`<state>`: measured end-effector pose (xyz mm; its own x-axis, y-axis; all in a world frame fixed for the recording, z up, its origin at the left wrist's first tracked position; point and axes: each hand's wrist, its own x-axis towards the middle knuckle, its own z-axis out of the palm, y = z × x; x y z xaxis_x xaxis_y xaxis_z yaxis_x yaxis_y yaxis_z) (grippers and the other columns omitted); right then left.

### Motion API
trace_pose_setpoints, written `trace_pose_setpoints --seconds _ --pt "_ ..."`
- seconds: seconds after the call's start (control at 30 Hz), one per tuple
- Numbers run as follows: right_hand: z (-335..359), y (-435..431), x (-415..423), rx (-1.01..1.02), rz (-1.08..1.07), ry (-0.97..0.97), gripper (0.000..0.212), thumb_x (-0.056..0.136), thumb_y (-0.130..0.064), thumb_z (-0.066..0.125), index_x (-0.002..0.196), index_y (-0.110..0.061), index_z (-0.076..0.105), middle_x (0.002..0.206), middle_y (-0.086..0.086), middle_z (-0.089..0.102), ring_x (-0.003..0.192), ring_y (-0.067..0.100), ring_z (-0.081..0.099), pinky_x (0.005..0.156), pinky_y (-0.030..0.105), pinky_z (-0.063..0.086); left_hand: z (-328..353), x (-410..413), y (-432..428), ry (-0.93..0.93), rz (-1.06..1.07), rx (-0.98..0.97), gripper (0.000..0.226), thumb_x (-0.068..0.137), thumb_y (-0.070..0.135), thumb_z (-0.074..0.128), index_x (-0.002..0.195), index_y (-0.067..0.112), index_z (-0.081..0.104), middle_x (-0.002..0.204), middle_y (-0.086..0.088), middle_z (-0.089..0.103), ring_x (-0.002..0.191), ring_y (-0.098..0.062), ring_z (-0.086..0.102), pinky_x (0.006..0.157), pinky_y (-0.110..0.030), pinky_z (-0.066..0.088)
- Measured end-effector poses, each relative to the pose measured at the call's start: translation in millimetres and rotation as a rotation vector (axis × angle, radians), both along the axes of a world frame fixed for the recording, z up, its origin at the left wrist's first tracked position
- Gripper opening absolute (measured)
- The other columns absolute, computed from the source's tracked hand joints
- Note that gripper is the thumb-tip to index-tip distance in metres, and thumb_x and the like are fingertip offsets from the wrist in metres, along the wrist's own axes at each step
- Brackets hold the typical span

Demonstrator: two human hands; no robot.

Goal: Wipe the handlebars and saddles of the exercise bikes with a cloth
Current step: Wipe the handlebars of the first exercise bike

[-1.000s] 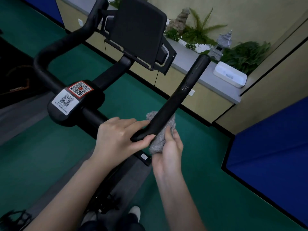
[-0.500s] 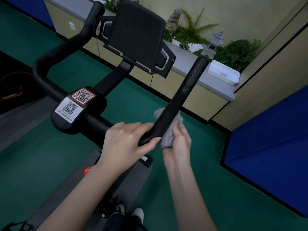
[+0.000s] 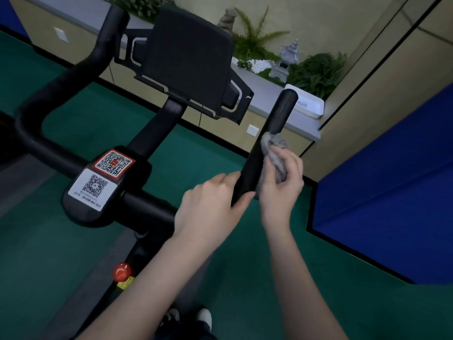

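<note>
The exercise bike's black handlebar fills the view. Its right bar (image 3: 274, 128) rises towards the upper right and its left bar (image 3: 73, 77) curves up at the left. My left hand (image 3: 210, 207) grips the bend at the base of the right bar. My right hand (image 3: 282, 182) holds a crumpled grey cloth (image 3: 275, 148) against the right side of that bar, about halfway up. A centre block with two QR-code stickers (image 3: 103, 177) sits on the crossbar. The black console (image 3: 188, 57) stands above it. No saddle is in view.
A red knob (image 3: 122, 271) sits on the frame below the crossbar. Beyond the bike a low cabinet (image 3: 259, 94) carries ferns, a stone lantern (image 3: 285, 62) and a white tray (image 3: 308, 104). A blue padded panel (image 3: 392, 180) stands at the right on green floor.
My right hand has slid the cloth up the right bar, from near its bend to about midway. My left hand has kept its grip at the bend. The camera has shifted.
</note>
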<state>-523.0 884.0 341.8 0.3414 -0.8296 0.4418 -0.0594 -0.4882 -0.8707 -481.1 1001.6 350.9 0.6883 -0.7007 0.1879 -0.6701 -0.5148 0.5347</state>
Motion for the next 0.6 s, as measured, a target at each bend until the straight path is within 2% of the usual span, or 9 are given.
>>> trace_pose_setpoints --seconds 0.07,0.13,0.2,0.3,0.47,0.53,0.6 --pt "-0.9 3.2 -6.7 -0.122 0.049 0.086 0.026 0.084 0.010 0.058 0.102 -0.006 0.069 0.105 0.003 0.057 0.105 0.016 0.055 0.093 0.020 0.043 0.2 1.6 0.6 0.013 -0.005 -0.003 0.045 0.090 0.060 0.042 0.121 0.030 0.053 0.104 0.007 0.065 0.083 -0.023 0.066 0.069 -0.039 0.053" --pt "7.4 -7.5 -3.2 -0.217 0.071 0.147 0.027 0.084 0.011 0.058 0.102 -0.005 0.069 0.103 -0.001 0.058 0.104 0.020 0.054 0.092 0.019 0.041 0.1 2.4 0.4 0.016 -0.009 -0.004 0.045 0.089 0.060 0.041 0.121 0.030 0.053 0.103 0.007 0.065 0.082 -0.023 0.066 0.069 -0.038 0.053" --pt "19.1 -20.5 7.0 -0.274 0.054 0.171 0.025 0.085 0.009 0.059 0.103 -0.004 0.070 0.103 0.004 0.061 0.104 0.022 0.053 0.091 0.012 0.038 0.1 2.1 0.5 0.014 -0.004 0.003 0.046 0.089 0.060 0.041 0.121 0.029 0.053 0.102 0.007 0.065 0.081 -0.024 0.066 0.068 -0.038 0.052" --pt "28.9 -26.4 14.7 -0.355 0.079 0.243 0.021 0.084 0.004 0.063 0.101 -0.005 0.072 0.102 0.008 0.067 0.102 0.024 0.054 0.088 0.012 0.038 -0.9 2.5 1.1 0.025 0.013 0.010 0.044 0.088 0.062 0.041 0.116 0.030 0.054 0.098 0.008 0.065 0.078 -0.023 0.065 0.066 -0.037 0.052" --pt "52.3 -39.6 -0.4 -0.479 0.359 0.523 0.019 0.083 -0.006 0.069 0.100 -0.014 0.073 0.097 -0.012 0.064 0.100 0.018 0.059 0.087 0.020 0.044 1.3 7.7 -4.5 0.142 0.031 -0.025 0.038 0.085 0.060 0.052 0.112 0.035 0.057 0.097 0.010 0.066 0.085 -0.021 0.065 0.063 -0.031 0.043" --pt "66.3 -44.0 3.2 -0.527 0.428 0.622 0.018 0.083 -0.011 0.070 0.099 -0.016 0.074 0.093 -0.013 0.063 0.097 0.019 0.061 0.084 0.025 0.047 1.1 10.4 -4.5 0.214 0.051 -0.034 0.042 0.082 0.061 0.056 0.117 0.037 0.057 0.100 0.011 0.067 0.090 -0.020 0.064 0.065 -0.030 0.041" --pt "75.9 -43.8 9.3 -0.600 0.519 0.732 0.016 0.083 -0.013 0.070 0.099 -0.015 0.074 0.089 -0.012 0.061 0.095 0.020 0.060 0.081 0.024 0.044 -0.6 10.7 -4.6 0.255 0.063 -0.038 0.046 0.081 0.062 0.058 0.120 0.039 0.056 0.101 0.013 0.068 0.092 -0.019 0.064 0.065 -0.029 0.040"
